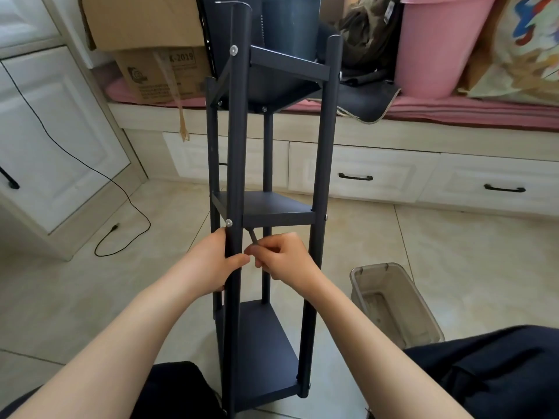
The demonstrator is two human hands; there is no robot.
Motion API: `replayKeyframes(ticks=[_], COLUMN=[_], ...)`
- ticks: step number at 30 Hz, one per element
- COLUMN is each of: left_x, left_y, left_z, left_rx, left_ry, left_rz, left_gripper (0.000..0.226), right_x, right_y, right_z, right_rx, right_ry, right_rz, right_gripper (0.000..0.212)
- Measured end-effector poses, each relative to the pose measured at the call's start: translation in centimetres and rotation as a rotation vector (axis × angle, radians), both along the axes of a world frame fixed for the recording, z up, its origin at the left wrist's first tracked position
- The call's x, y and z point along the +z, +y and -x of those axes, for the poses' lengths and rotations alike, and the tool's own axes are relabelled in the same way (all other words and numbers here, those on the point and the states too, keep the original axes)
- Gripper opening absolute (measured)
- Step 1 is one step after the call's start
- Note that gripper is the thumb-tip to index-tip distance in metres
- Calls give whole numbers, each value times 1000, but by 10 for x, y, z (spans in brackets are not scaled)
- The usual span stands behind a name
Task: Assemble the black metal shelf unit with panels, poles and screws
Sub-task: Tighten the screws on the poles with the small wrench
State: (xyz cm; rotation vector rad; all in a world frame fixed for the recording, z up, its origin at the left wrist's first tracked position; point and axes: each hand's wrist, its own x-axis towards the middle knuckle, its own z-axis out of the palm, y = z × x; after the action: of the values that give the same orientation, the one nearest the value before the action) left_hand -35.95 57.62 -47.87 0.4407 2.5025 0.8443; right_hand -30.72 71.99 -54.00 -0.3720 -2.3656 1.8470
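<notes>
My left hand (pixel 216 263) grips the near pole (pixel 234 182) just below the middle panel (pixel 272 207). My right hand (pixel 282 255) pinches a small hex key (pixel 253 236), tip up under that panel; what it seats in is hidden. Beige bin (pixel 393 303) on the floor at right, nothing visible inside. Pink bucket (pixel 435 46) on the window seat, contents out of view. Shelf unit (pixel 266 192) leans away from me between my knees: black, four poles, three panels, silver screw heads (pixel 229 222) at the joints. Top cut off.
</notes>
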Motion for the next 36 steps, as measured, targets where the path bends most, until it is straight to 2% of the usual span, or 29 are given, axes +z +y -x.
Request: replayKeyframes(ticks=[9,20,24,28,32,36], left_x=[0,-4,-4,-7,-9,-9], left_y=[-2,-4,-4,-5,-6,-8], left_z=[3,6,6,6,8,12], left_rx=[-12,-13,-9,-15,-9,-3], left_ry=[33,53,46,49,56,61], left_rz=[52,60,49,50,54,57], left_gripper=[44,43,41,36,26,27], right_x=[7,-19,-30,-41,-46,-45], right_y=[-1,-19,-26,-32,-37,-40], right_z=[-4,11,20,29,41,51], right_rx=[-21,-159,-294,-408,-465,-489], right_ry=[73,367,497,565,598,629], right_rz=[-89,-421,-510,-506,-465,-413], right_gripper=[18,16,11,6,10,16])
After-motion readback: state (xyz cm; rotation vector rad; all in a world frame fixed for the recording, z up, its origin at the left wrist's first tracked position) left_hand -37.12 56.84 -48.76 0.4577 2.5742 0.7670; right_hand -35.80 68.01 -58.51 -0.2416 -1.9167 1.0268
